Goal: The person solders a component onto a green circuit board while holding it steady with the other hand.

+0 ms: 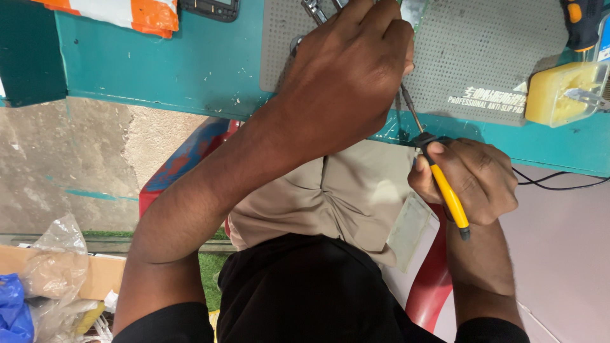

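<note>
Yellow-handled screwdriver (447, 190) gripped by right hand (467, 181) at teal table edge (190, 101), left hand (346, 76) clenched over grey mat (476, 51)

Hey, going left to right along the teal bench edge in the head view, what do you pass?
Orange and white cloth → dark handset → left hand on the grey anti-slip mat → right hand holding the yellow-handled screwdriver → yellow sponge block.

The left hand (346, 76) hides the screwdriver (445, 190) tip.
</note>
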